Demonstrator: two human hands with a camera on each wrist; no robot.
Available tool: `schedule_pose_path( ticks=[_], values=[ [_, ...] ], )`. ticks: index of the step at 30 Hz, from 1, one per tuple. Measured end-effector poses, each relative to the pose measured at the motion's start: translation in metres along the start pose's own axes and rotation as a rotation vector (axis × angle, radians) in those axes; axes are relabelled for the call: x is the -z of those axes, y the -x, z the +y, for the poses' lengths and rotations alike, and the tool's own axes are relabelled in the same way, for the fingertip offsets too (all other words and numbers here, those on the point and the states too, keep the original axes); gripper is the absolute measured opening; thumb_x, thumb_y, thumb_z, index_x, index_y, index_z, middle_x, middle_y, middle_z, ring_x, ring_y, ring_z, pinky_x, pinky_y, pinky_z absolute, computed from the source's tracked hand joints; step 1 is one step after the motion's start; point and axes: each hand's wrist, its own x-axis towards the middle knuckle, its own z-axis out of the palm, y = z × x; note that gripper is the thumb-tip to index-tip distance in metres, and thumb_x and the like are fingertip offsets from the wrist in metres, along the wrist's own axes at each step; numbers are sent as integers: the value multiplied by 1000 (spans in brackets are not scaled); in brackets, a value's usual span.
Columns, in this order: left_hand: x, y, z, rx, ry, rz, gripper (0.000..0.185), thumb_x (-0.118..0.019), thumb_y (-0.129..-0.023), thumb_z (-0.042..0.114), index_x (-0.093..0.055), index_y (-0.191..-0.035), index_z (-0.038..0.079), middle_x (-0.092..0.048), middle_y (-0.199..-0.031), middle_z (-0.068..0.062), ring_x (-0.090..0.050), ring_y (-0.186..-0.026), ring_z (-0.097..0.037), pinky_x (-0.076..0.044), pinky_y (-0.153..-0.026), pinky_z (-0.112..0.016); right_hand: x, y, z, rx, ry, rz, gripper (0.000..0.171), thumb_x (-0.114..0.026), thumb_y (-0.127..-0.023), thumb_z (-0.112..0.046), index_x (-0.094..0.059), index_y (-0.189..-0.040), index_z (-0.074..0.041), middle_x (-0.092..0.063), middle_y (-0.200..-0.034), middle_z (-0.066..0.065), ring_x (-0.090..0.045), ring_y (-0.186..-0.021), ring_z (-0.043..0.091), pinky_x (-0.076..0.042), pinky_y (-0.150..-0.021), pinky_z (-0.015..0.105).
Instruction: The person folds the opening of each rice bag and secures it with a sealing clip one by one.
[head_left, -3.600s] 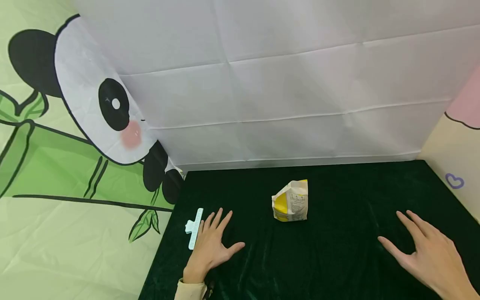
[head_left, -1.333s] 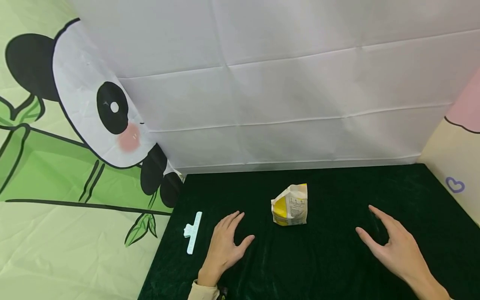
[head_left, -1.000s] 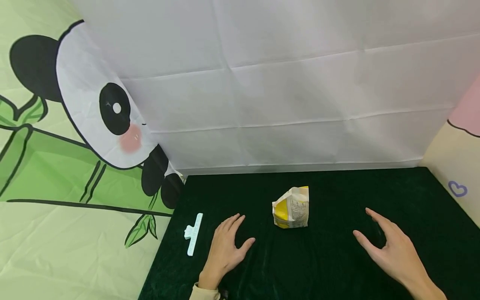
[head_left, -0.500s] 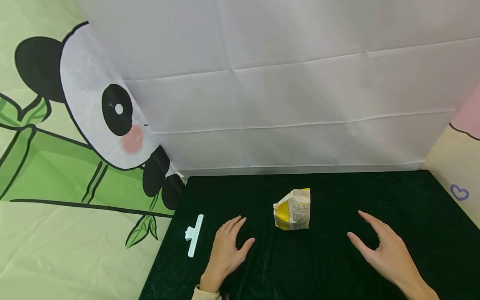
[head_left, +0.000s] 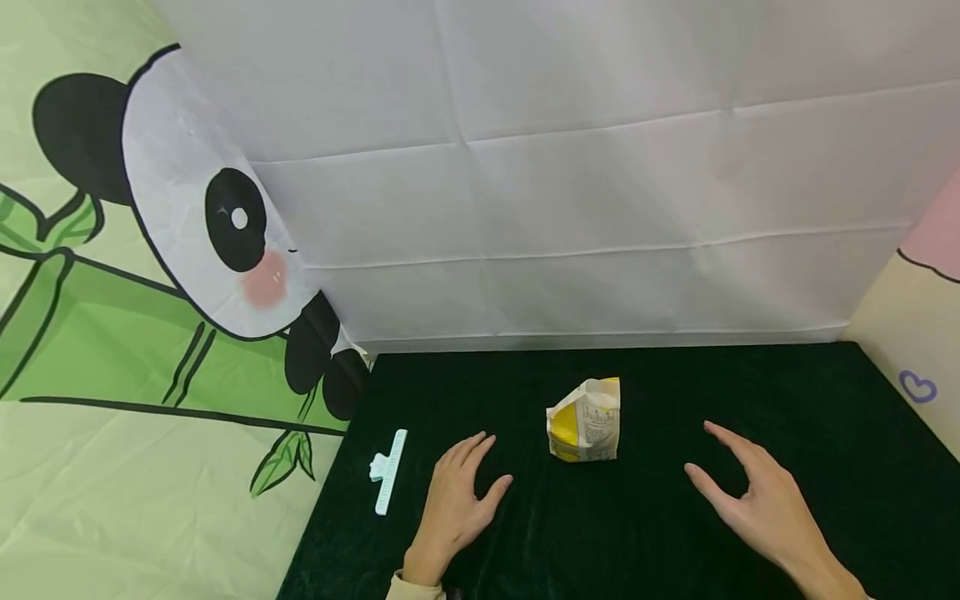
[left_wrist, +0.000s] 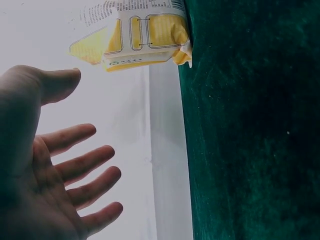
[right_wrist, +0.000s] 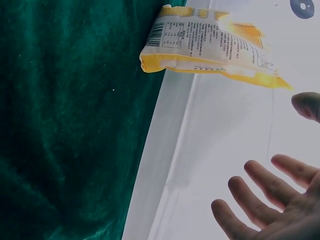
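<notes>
A white and yellow paper-like food bag (head_left: 584, 421), printed with text and a barcode, stands upright near the middle of the dark green cloth. My left hand (head_left: 456, 504) is to its left and nearer me, fingers extended and thumb apart, holding nothing. On the other side, my right hand (head_left: 765, 504) has its thumb spread from its fingers and also holds nothing. A pale blue bag clip (head_left: 387, 472) lies left of my left hand. Both wrist views show the bag (left_wrist: 145, 35) beyond the thumb, apart from the fingers.
The dark green cloth (head_left: 600, 533) covers the table. A white sheet (head_left: 585, 208) hangs behind its back edge. At the left is a green panda-print curtain (head_left: 112, 467); a cream and pink one (head_left: 907, 333) hangs at the right.
My right hand has moved left, toward the bag. My left hand has shifted right, away from the clip. Bag and clip stay where they were on the cloth; the head view has tilted slightly.
</notes>
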Motion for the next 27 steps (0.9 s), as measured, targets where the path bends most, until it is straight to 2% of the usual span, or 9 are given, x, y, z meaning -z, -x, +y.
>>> schedule_pose_path(
  ticks=[10, 17, 27],
  values=[
    [0, -1, 4, 0, 2, -2, 59, -70, -101, 46, -58, -152, 20, -55, -160, -6, -50, -148, -33, -38, -121, -63, -1, -5, -6, 14, -11, -16, 68, -73, -100, -45, -51, -156, -12, -54, -153, 31, -53, -133, 55, -45, -98, 75],
    [-1, -3, 6, -25, 18, 8, 59, -70, -101, 46, -58, -152, 19, -56, -159, -7, -51, -147, -34, -39, -121, -63, -3, -10, -9, 62, -46, 21, 63, -76, -100, -41, -56, -152, -13, -58, -150, 28, -56, -132, 52, -46, -98, 74],
    [-4, -2, 5, -25, 18, -17, 61, -67, -101, 50, -57, -153, 19, -54, -161, -6, -50, -148, -32, -39, -121, -62, -8, -9, -15, 73, -49, 14, 60, -75, -100, -40, -57, -151, -13, -61, -146, 28, -61, -126, 50, -50, -93, 72]
  ],
)
